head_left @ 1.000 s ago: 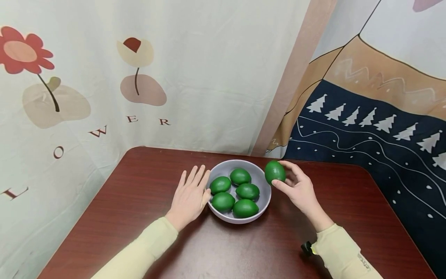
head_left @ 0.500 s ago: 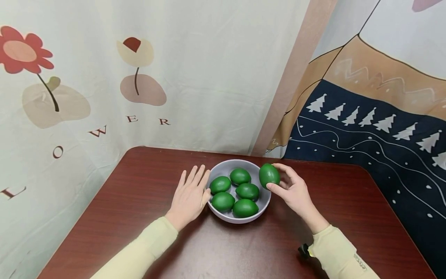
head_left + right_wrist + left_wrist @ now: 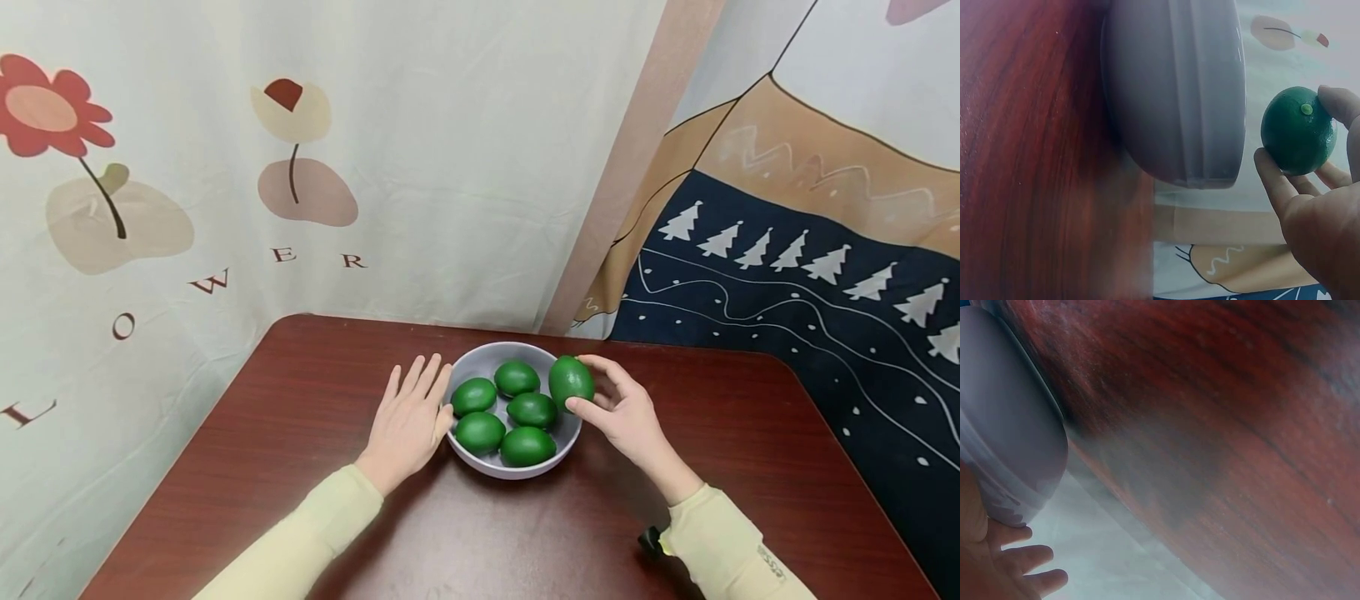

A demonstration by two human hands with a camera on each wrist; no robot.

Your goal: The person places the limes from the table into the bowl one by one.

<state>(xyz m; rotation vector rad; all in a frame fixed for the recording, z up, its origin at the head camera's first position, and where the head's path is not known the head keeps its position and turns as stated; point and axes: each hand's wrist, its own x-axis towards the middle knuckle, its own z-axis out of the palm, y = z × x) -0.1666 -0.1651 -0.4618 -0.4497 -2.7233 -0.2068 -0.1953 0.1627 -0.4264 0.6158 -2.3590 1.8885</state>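
Observation:
A grey bowl (image 3: pixel 513 472) stands on the table with several green limes (image 3: pixel 481 432) in it. My right hand (image 3: pixel 628 417) pinches another lime (image 3: pixel 570 382) between thumb and fingers, over the bowl's right rim in the head view. In the right wrist view this held lime (image 3: pixel 1297 134) shows a small pale stem spot and hangs above the rim level of the bowl (image 3: pixel 1147 94). Fingers straight and spread, my left hand (image 3: pixel 405 429) lies against the bowl's left side. The left wrist view shows its fingers (image 3: pixel 1027 557) at the rim of the bowl (image 3: pixel 1010 406).
The dark red-brown wooden table (image 3: pixel 480 542) has rounded far corners. Right behind it hangs a pale curtain (image 3: pixel 465 167) with printed flowers, and a patterned cloth (image 3: pixel 757 300) with trees is at the right. A black object (image 3: pixel 651 542) shows at the right cuff.
My right hand has carried the held lime leftward and slightly down, from beside the bowl to over its right rim. The left hand and the bowl stay in place.

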